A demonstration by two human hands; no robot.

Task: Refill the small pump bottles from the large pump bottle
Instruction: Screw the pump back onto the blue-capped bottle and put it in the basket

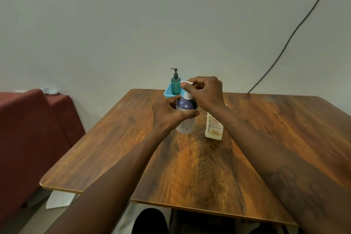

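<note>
A purple pump bottle [186,118] with a white pump head [187,89] was held upright near the middle of the wooden table [190,167], its body wrapped by the left hand [169,114]. The pump head was pinched from above by the curled fingers of the right hand [205,91]. A cream labelled bottle [214,127] stood just to the right. Behind, a small teal pump bottle [175,83] stood in a blue tray [168,92] at the table's far edge
</note>
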